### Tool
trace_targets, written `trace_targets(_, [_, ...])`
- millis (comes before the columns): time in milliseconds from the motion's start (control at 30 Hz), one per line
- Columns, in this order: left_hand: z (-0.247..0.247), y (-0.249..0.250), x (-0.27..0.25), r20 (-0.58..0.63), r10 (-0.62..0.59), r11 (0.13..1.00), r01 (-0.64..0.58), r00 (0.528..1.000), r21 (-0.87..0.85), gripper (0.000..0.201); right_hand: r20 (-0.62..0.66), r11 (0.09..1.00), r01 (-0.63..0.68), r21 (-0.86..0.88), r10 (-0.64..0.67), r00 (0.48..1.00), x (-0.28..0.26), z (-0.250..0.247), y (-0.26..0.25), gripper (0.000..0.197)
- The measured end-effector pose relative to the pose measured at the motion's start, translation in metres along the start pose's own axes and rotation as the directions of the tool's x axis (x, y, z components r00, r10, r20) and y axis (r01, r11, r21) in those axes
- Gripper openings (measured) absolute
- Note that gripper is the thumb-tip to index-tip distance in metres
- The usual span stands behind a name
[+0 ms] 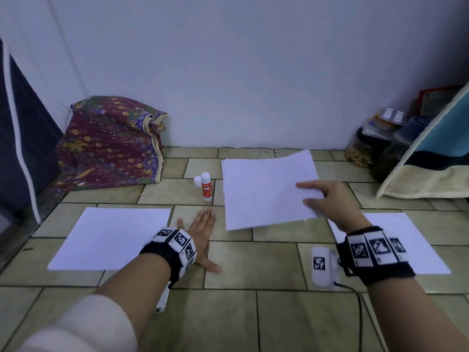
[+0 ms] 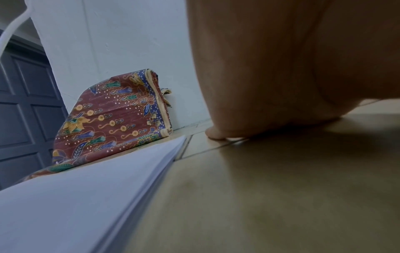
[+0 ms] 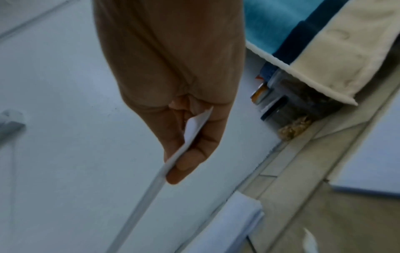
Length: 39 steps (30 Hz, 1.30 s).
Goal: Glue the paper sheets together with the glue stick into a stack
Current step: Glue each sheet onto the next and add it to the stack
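My right hand (image 1: 304, 194) pinches the right edge of a single white sheet (image 1: 264, 194) and holds it tilted above a stack of paper (image 1: 224, 174) lying on the tiled floor by the wall. The right wrist view shows thumb and fingers (image 3: 188, 164) pinching the sheet's edge (image 3: 194, 126). A glue stick (image 1: 206, 187) with a red label stands left of the stack, a small white cap (image 1: 197, 181) beside it. My left hand (image 1: 203, 224) lies flat and open on the tiles, between the stack and another white sheet (image 1: 111, 237) at the left.
A further white sheet (image 1: 411, 245) lies under my right wrist. A folded batik cloth (image 1: 109, 143) leans on the wall at the back left. Jars (image 1: 365, 148) and a slanted board (image 1: 426, 153) fill the back right corner. A dark door (image 1: 15, 138) stands at the far left.
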<state>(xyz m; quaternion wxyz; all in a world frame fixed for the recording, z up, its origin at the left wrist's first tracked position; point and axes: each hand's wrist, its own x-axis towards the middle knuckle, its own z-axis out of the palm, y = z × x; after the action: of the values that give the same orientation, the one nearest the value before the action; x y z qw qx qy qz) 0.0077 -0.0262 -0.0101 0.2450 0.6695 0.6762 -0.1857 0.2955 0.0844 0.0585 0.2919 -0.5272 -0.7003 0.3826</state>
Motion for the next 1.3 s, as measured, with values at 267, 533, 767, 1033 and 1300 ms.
trace_targets(267, [0.001, 0.0, 0.009, -0.044, -0.039, 0.999, 0.039, 0.998, -0.016, 0.176, -0.077, 0.996, -0.076, 0.048, 0.079, 0.994, 0.082, 0.013, -0.005, 0.043])
trace_targets(533, [0.007, -0.001, 0.01, -0.041, -0.053, 0.998, 0.052, 0.998, -0.028, 0.13, -0.004, 0.971, -0.206, -0.118, 0.207, 0.978, 0.132, 0.034, 0.007, 0.038])
trace_targets(767, [0.005, -0.002, 0.009, -0.007, -0.05, 0.998, 0.049, 0.999, -0.033, 0.129, 0.051, 0.872, -0.174, -0.457, 0.221, 0.974, 0.141, 0.05, 0.019, 0.041])
trace_targets(1033, [0.006, -0.002, 0.009, 0.003, -0.041, 0.999, 0.041, 0.999, -0.032, 0.13, 0.121, 0.739, -0.089, -0.668, 0.226, 0.967, 0.145, 0.056, 0.017, 0.053])
trace_targets(1300, [0.006, -0.005, 0.012, 0.009, -0.034, 0.999, 0.034, 0.999, -0.018, 0.129, 0.085, 0.626, -0.088, -0.775, 0.242, 0.966, 0.14, 0.062, 0.01, 0.047])
